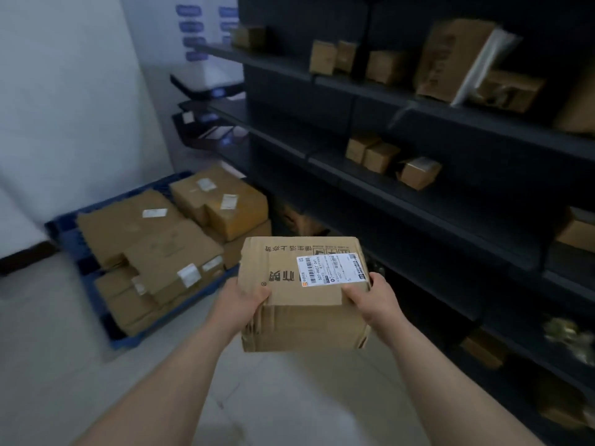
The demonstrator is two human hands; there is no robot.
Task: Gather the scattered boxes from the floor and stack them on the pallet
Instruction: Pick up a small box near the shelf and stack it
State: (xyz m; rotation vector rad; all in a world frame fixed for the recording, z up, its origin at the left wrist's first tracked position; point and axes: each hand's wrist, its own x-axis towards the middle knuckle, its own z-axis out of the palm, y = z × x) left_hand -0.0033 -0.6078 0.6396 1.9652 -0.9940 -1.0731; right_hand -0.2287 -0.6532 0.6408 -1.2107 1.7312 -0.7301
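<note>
My left hand (pixel 246 296) and right hand (pixel 375 296) grip the box (pixel 302 294) by its sides, off the floor. Risk: uneven stack on pallet (pixel 61 230), box could slide off.

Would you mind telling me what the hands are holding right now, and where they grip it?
Both hands hold one cardboard box: left hand on its near left corner, right hand on its near right corner.

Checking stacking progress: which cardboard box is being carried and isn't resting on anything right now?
The labelled box nearest the camera, gripped at its sides by the left hand and right hand, unlike those on the blue pallet and dark shelves.
</note>
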